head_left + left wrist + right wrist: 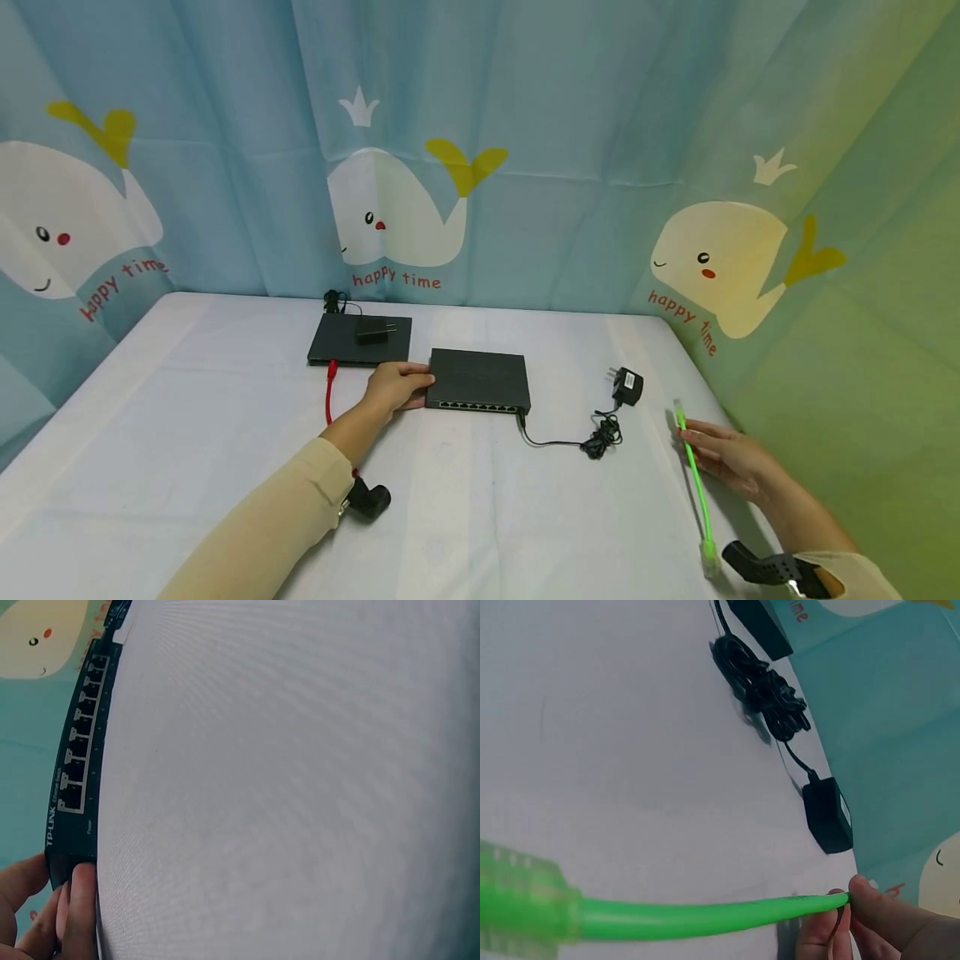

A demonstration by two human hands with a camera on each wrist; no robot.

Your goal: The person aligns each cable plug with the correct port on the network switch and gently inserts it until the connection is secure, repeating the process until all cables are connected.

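Observation:
A black network switch [480, 379] with a row of ports on its front lies mid-table. My left hand [393, 387] grips its left end; in the left wrist view, fingers [81, 900] lie against the end near the "TP-LINK" print. At the table's right side my right hand [723, 454] pinches a short green network cable [697, 492] near its far plug. The cable's other plug [525, 904], in a clear green boot, looms close in the right wrist view. A black power cord [551, 442] runs from the switch's right front corner.
Behind and left lies a second black flat device [337, 337] with a black adapter [372, 332] on top. Its red cable [328, 396] passes under my left arm. Right of the switch sit a bundled cord [602, 437] and power adapter [627, 387]. A curtain [555, 225] hangs behind.

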